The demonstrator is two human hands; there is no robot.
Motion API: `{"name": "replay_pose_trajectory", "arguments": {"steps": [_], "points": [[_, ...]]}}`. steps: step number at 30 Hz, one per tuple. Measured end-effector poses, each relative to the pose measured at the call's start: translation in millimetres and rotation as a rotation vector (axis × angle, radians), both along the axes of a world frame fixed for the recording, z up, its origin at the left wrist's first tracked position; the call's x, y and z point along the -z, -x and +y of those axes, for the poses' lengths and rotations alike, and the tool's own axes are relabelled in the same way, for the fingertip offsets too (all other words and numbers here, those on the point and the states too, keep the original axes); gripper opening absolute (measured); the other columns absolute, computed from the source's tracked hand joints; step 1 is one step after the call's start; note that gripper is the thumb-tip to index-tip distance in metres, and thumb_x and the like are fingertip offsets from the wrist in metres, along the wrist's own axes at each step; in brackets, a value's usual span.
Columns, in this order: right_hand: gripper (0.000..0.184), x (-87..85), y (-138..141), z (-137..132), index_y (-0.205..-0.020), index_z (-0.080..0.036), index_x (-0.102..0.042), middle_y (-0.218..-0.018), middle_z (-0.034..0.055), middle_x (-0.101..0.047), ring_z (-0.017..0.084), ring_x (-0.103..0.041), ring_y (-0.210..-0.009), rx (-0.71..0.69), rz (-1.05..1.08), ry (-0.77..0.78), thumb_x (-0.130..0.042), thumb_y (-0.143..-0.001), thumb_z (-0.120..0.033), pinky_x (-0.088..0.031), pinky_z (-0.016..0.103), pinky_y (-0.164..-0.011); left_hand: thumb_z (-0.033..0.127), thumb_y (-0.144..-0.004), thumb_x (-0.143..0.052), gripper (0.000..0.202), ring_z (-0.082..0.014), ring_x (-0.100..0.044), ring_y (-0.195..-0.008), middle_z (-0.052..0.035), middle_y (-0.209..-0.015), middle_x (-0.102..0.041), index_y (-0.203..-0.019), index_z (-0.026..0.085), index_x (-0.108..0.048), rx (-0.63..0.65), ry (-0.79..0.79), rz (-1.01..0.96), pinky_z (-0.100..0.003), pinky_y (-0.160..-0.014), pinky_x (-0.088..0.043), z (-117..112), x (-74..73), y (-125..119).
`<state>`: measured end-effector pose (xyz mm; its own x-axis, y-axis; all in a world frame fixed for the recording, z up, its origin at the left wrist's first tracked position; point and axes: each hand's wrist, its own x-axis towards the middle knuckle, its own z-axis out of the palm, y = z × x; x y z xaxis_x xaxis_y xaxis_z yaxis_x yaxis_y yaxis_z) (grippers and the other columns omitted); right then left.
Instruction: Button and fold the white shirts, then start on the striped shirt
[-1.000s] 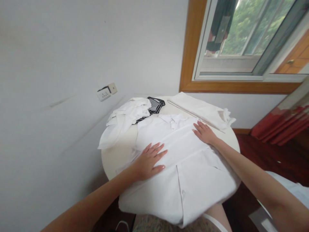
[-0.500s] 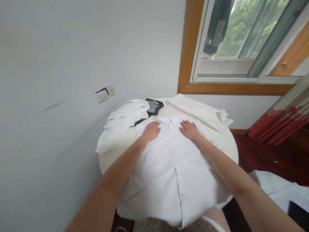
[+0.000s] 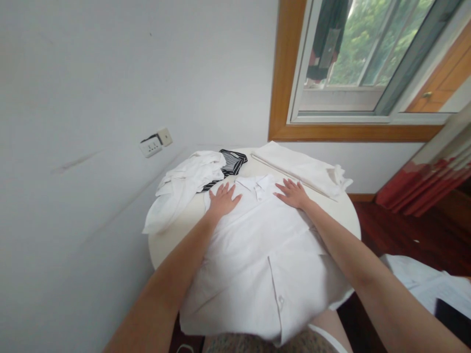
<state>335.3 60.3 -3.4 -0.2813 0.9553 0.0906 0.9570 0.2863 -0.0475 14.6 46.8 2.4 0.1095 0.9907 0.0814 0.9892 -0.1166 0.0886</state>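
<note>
A white button-up shirt (image 3: 253, 255) lies spread over the round table, its collar toward the wall and its lower edge hanging over the near side. My left hand (image 3: 222, 200) rests flat on the shirt's left shoulder, fingers spread. On the other shoulder lies my right hand (image 3: 293, 194), palm down with the fingers apart. Neither hand grips the cloth. Part of the shirt's right side is hidden under my right forearm.
The cream round table (image 3: 162, 252) stands against the wall. Crumpled white cloth (image 3: 184, 181) and a black striped garment (image 3: 233, 163) lie at its back left. Folded white cloth (image 3: 294, 164) is at the back right. Papers (image 3: 434, 289) and a dark flat object (image 3: 454, 318) are low right.
My left hand has slid left toward the outer shoulder and its fingers have spread. The right hand's fingers have spread while it stays in nearly the same place. The view has shifted slightly.
</note>
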Motion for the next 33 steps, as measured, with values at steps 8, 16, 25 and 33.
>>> {"name": "replay_pose_trajectory", "arguments": {"steps": [8,16,25,33], "points": [[0.067,-1.7,1,-15,-0.149,-0.03,-0.039,-0.159,0.0115,-0.028,0.034,-0.023,-0.146,-0.024,0.003,0.002,-0.03,-0.094,-0.067,-0.019,0.059,-0.114,0.065,-0.091,-0.025,0.073,-0.0362,-0.016,-0.148,-0.0101,-0.161,-0.021,-0.152,0.026,-0.03,-0.033,0.049,0.012,-0.075,-0.109,-0.011,-17,-7.5,-4],[0.043,-9.2,42,-2,-0.129,-0.015,-0.058,-0.136,0.0164,-0.056,0.026,-0.049,-0.127,0.05,0.086,-0.103,-0.04,-0.095,-0.034,-0.035,0.039,-0.107,0.052,-0.09,-0.035,0.067,-0.0368,-0.023,-0.145,-0.0145,-0.156,-0.034,-0.148,0.018,-0.037,-0.118,-0.1,-0.055,-0.074,-0.11,-0.012,-7,-3.9,-20],[0.058,7.9,47,0,-0.148,-0.017,-0.04,-0.159,0.0135,-0.028,0.027,-0.023,-0.147,0.181,0.115,-0.05,-0.028,-0.099,-0.045,-0.019,0.049,-0.116,0.042,-0.093,-0.032,0.062,-0.0309,-0.019,-0.148,-0.0157,-0.158,-0.028,-0.142,0.008,-0.047,0.016,-0.245,0.079,-0.054,-0.12,-0.01,-8,2.8,-18],[0.07,5.9,42,-2,-0.149,-0.014,-0.038,-0.154,0.0188,-0.036,0.034,-0.029,-0.143,0.306,0.144,-0.141,-0.032,-0.094,-0.057,-0.019,0.053,-0.114,0.045,-0.095,-0.029,0.062,-0.0301,-0.031,-0.143,-0.0121,-0.156,-0.034,-0.148,0.015,-0.037,-0.016,-0.115,-0.021,-0.051,-0.117,-0.022,-1,2.6,-15]]}}
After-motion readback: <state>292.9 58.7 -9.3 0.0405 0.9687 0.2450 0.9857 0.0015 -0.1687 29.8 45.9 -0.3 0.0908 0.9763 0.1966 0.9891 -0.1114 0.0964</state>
